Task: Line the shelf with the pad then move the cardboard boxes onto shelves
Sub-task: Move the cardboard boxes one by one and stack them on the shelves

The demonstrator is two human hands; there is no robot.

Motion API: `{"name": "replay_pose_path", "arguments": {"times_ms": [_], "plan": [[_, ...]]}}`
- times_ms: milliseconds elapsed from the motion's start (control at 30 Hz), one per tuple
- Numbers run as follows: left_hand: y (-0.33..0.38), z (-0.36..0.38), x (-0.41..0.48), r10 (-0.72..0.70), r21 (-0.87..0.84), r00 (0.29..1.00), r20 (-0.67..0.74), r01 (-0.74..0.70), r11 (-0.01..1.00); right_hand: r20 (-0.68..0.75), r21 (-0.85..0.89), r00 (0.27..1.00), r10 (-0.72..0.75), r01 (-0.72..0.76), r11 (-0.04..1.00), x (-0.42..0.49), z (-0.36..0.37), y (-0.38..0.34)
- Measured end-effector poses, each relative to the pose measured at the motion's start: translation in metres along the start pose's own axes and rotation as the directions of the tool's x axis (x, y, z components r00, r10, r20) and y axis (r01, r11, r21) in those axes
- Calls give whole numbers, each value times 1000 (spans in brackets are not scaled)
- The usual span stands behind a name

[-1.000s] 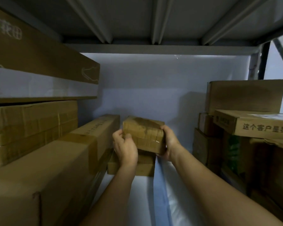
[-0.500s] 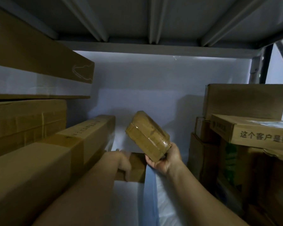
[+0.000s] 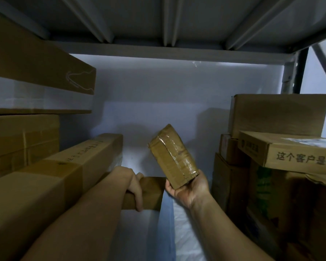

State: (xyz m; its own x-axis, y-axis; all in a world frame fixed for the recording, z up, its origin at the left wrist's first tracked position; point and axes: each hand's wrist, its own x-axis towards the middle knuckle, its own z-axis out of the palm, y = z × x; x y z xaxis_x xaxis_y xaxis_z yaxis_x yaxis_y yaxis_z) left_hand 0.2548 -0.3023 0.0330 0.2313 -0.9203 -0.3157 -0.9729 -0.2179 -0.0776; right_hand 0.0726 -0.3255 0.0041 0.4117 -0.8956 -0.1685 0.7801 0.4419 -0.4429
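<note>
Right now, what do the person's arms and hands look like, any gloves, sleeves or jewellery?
Bare hands: neither the left hand nor the right hand wears a glove, and no ring shows. The left forearm and right forearm are uncovered too, with no sleeve, watch or band in view. The light is dim, so small details could be missed.

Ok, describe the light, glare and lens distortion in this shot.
Head view: dim, brightest on the white back wall; tape sheen on the small box in the right hand; the flat box gripped by the left hand and the right stack sit in shadow; wide lens skews lines near the edges.
</note>
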Motion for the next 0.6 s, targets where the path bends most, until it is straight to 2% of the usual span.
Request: {"name": "replay_pose_path", "arguments": {"times_ms": [167, 267, 333, 400, 467, 600], "plan": [[14, -2, -18, -50, -66, 999, 12, 51, 997, -61, -69, 996, -60, 56, 996, -8, 6, 2], [14, -4, -21, -85, -143, 963, 257, 125, 982, -102, -115, 989, -109, 97, 989, -13, 8, 4], [11, -6, -27, -108, -138, 945, 310, 157, 978, -124, -127, 987, -105, 89, 988, -15, 11, 5], [8, -3, -32, -112, -132, 967, 228, 144, 981, -127, -137, 986, -110, 92, 986, -18, 15, 8], [8, 4, -37, -122, -136, 989, 82, 132, 982, -118, -138, 984, -134, 118, 983, -23, 19, 9], [18, 14, -53, -216, -173, 962, -167, 187, 967, -85, -93, 977, -194, 187, 978, -32, 28, 10]]}}
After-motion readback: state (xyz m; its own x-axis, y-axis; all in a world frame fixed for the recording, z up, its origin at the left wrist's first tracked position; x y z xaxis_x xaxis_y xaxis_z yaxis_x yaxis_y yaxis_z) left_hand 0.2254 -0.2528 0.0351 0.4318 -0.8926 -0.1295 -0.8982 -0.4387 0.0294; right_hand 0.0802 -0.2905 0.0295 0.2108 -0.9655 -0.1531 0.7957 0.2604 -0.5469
